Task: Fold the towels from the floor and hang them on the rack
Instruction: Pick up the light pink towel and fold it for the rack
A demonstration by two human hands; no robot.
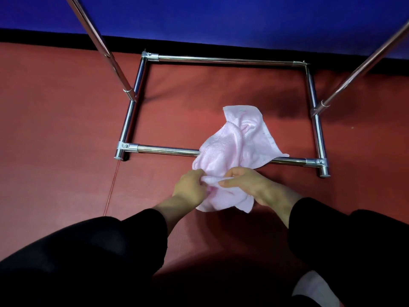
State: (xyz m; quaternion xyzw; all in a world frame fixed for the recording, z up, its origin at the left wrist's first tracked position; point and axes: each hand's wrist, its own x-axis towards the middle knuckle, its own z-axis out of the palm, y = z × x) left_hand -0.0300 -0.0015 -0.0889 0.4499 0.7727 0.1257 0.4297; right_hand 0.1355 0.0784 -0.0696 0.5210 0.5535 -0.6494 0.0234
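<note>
Your pink towel (234, 151) is all crumpled up. It is soft and bunchy, with lots of folds, and one flat corner sticks up at the far side. It hangs from your hands, in front of the near bar of the shiny metal rack (130, 120), and hides part of that bar. A bit of it droops down below your wrists.

Your left hand (190, 188) has its fingers curled in, and they pinch the towel's near edge. Your right hand (245, 181) is right beside it, with its fingers and thumb curled around the same rolled-up edge. Both hands are closed tight on the towel and nearly touch each other.

The rack stands on the red floor mat (55, 129). Your black sleeves (143, 229) reach down to your wrists.
</note>
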